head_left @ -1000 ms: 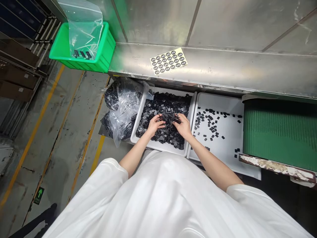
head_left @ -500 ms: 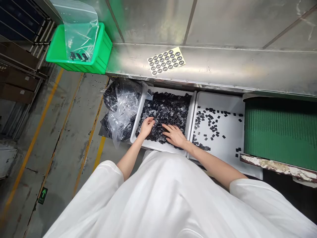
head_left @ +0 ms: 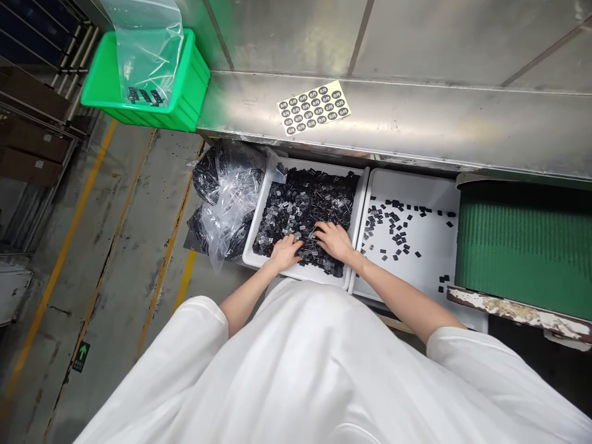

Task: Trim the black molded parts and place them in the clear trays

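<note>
A white tray (head_left: 250,251) in front of me holds a thick pile of small black rectangular pieces (head_left: 305,194). Over the near part of the pile, my left hand (head_left: 287,251) reaches in with its fingers stretched toward the right. My right hand (head_left: 335,240) touches the pile just beside it, fingers spread and pointing left. I see no single piece gripped in either hand; the fingertips are partly lost among the dark pieces. In a second white tray (head_left: 411,185) on the right, more black pieces (head_left: 396,231) lie scattered.
Left of the tray sit clear plastic bags (head_left: 229,203) with black contents. A green bin (head_left: 194,80) holding a plastic bag stands at the upper left. A sheet of round stickers (head_left: 314,109) lies on the metal ledge (head_left: 407,117). A green conveyor belt (head_left: 522,246) borders the right tray.
My left hand has moved nearer and to the right over the pile. My right hand has shifted slightly away from me and to the right. The view has tilted a little.
</note>
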The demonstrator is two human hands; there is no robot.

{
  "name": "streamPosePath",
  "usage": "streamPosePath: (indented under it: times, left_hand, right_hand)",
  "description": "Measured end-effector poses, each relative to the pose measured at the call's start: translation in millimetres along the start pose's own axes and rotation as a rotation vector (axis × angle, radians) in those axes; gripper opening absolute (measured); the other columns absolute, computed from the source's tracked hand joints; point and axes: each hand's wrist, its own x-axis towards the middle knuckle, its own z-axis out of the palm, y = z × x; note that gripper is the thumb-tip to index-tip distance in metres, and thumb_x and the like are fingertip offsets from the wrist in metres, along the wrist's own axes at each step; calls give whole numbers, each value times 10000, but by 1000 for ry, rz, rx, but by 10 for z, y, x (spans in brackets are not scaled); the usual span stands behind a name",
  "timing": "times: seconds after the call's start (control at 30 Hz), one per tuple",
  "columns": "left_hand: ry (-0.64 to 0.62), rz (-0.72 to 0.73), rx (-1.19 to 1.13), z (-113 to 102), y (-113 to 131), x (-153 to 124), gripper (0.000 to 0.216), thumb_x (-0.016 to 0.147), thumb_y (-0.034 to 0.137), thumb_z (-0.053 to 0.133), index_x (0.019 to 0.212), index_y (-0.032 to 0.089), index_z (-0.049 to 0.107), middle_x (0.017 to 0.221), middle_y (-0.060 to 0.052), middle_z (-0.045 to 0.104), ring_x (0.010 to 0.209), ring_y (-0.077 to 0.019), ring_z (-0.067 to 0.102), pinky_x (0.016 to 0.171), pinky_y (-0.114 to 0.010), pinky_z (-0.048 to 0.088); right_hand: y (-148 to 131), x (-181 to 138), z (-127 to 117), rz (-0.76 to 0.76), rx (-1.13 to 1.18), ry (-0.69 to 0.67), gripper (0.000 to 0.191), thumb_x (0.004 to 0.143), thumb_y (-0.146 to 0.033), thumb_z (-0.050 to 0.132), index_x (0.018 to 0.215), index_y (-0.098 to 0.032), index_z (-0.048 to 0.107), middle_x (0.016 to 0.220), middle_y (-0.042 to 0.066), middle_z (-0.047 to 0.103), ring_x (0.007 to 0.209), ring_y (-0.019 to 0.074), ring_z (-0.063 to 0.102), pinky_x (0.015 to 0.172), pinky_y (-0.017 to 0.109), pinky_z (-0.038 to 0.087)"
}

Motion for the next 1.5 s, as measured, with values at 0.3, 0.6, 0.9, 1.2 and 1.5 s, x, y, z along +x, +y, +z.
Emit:
streamPosePath:
  times: [0.3,0.6,0.9,1.2,1.5]
  left_hand:
    - [28,-74,-69,-92,-14,238,169,892,163,629,997,255,722,1002,-25,712,972,-225,675,913,-340,525]
    - [99,-166,-202,-158,-180,115,321,916,162,579,1207,211,707,1113,-56,733,923,-186,700,917,-320,544]
    - [18,-107,-203,-132,15,237,665,808,308,821,1445,297,630,1381,-72,579,967,-235,681,1043,-427,510]
    - [37,-190,-568,30,88,327,191,843,312,773,988,212,696,1123,-61,625,931,-201,665,904,-389,599]
    - [3,-290,-1281,-231,-5,121,616,835,557,824,1356,310,607,1328,-77,641,1050,-230,692,837,-416,672]
  right_hand:
    - [647,496,-543,216,20,294,351,1062,-348,508,1287,-190,725,1397,140,620,1267,363,579,1042,515,521]
    - [482,743,-429,212,150,-49,773,874,-535,824,1561,-294,564,1503,129,582,1373,453,493,1118,651,442]
    - [217,69,-155,-17,79,-12,441,949,-297,637,1384,-224,648,1393,125,627,1240,354,556,1053,517,474]
    - [184,256,-165,390,402,86,568,808,-260,782,1371,-256,707,1382,118,633,1295,415,535,1127,589,451]
    - [-251,504,1,396,797,174,317,783,-310,762,1095,-276,808,1146,38,689,1072,257,647,1029,424,517]
